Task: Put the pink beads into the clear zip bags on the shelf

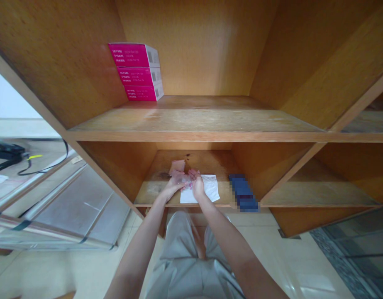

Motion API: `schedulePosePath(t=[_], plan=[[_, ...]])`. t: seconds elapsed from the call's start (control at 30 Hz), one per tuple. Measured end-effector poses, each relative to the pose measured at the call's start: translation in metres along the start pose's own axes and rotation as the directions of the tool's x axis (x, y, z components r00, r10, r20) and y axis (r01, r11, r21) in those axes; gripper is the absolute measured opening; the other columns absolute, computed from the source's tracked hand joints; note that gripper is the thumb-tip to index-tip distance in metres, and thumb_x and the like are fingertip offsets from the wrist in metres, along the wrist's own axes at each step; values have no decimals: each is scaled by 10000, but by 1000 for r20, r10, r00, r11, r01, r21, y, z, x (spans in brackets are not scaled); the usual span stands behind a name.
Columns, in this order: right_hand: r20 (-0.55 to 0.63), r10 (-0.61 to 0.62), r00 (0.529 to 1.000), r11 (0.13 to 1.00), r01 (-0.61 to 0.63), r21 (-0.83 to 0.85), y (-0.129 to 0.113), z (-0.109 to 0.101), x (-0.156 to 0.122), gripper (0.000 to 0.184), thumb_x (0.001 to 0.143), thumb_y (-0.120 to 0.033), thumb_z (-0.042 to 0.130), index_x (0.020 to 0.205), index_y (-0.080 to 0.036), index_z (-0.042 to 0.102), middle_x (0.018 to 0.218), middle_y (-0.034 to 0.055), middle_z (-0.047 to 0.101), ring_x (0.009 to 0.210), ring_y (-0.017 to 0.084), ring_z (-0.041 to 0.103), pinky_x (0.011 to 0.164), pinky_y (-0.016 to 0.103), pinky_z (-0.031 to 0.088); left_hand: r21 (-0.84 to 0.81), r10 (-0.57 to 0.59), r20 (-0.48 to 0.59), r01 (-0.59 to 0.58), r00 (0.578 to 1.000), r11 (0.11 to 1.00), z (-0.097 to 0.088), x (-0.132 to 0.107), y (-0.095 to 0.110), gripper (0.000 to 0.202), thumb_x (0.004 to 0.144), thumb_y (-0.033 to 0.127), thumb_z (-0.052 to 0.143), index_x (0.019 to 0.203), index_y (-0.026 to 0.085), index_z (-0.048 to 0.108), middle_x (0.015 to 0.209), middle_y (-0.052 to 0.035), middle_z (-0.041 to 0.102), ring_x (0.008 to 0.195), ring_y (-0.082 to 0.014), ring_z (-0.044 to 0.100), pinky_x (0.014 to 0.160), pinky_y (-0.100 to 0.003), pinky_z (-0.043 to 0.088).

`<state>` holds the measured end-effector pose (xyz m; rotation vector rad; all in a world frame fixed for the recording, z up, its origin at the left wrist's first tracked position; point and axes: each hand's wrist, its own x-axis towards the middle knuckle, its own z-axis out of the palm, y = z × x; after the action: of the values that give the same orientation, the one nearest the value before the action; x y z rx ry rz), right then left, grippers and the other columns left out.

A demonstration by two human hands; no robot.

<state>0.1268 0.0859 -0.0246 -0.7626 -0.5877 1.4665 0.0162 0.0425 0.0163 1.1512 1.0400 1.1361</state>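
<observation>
Over pale floor tiles (pixel 272 257), leans toward a wooden cabinet. Pinches, with left hand (pixel 174 187) and right hand (pixel 198 187) fingertips together, what may be a clear wrapper (pixel 182 178), over a white sheet (pixel 210 189) on the lower shelf (pixel 154 193). Farther back, on the upper shelf (pixel 210 120), three stacked pink boxes (pixel 138 72), print too small to read.

Forearms bare behind left hand (pixel 173 187) and right hand (pixel 198 187); below the hands, loose light greyish-beige trousers (pixel 179 259), softly creased.
</observation>
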Motion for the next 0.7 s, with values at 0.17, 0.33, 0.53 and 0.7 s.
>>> schedulePosePath(t=[0.17, 0.33, 0.53, 0.7], plan=[[-1, -11, 1000, 1000, 11, -26, 1, 0, 0, 321, 788, -414, 390, 870, -183, 598, 985, 64, 650, 959, 170, 581, 864, 327, 421, -211, -49, -52, 37, 997, 977, 1, 0, 1, 338, 607, 212, 704, 902, 100, 584, 698, -18, 591, 513, -56, 495, 488, -170, 399], [7, -6, 1000, 1000, 6, -10, -1, 2, -1, 323, 793, -398, 374, 873, -179, 597, 976, 66, 652, 946, 161, 586, 867, 317, 415, -412, -97, -102, 47, 990, 910, -1, -1, -6, 288, 602, 155, 706, 863, 110, 595, 644, 1, 587, 516, -61, 529, 487, -165, 426], [-2, -10, 1000, 1000, 10, 12, -4, 4, -3, 297, 769, -399, 407, 859, -181, 586, 944, 53, 655, 921, 160, 589, 890, 333, 397, -453, -120, -129, 49, 984, 890, 0, -3, -18, 309, 581, 90, 703, 869, 132, 598, 706, -4, 623, 597, -77, 575, 545, -174, 468], [-16, -20, 1000, 997, 21, 69, -8, 7, -2, 243, 742, -364, 429, 824, -182, 566, 891, 52, 656, 898, 167, 593, 885, 348, 401, -434, -59, -162, -17, 985, 901, -1, -2, -20, 377, 607, 118, 690, 966, 153, 581, 784, -27, 647, 623, -88, 586, 525, -168, 460]])
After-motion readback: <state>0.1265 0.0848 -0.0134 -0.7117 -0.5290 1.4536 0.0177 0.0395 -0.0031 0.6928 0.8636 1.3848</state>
